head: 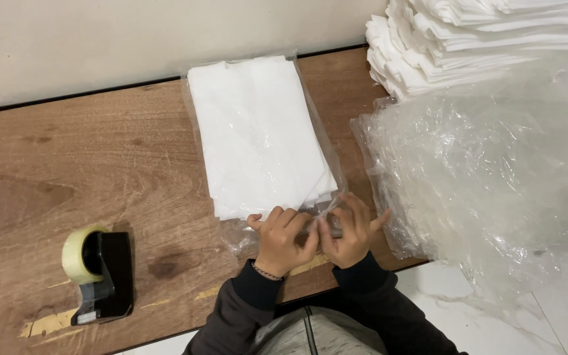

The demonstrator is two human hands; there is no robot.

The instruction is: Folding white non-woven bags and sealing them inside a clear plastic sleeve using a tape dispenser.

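Dark sleeves enter at 6 o'clock. Left hand (283,238) and right hand (348,233) sit side by side, touching, at the near end of a clear plastic bag (329,158) with folded white cloth (258,131) inside. Fingers of both hands curled and pressed together, pinching the bag's open near edge between them; right index tip sticks out toward 3 o'clock. Thin bracelet on left wrist. Bag lies flat on the wooden table (87,164), long axis running 6 to 12 o'clock, far end near the wall. At 8 o'clock, well apart from the hands: black tape dispenser (100,273) with a pale roll of tape. At 3 o'clock, just beside the bag: heap of loose clear plastic bags (494,171), spilling over the table edge. At 1 o'clock, far corner: stack of folded white cloths (481,33).
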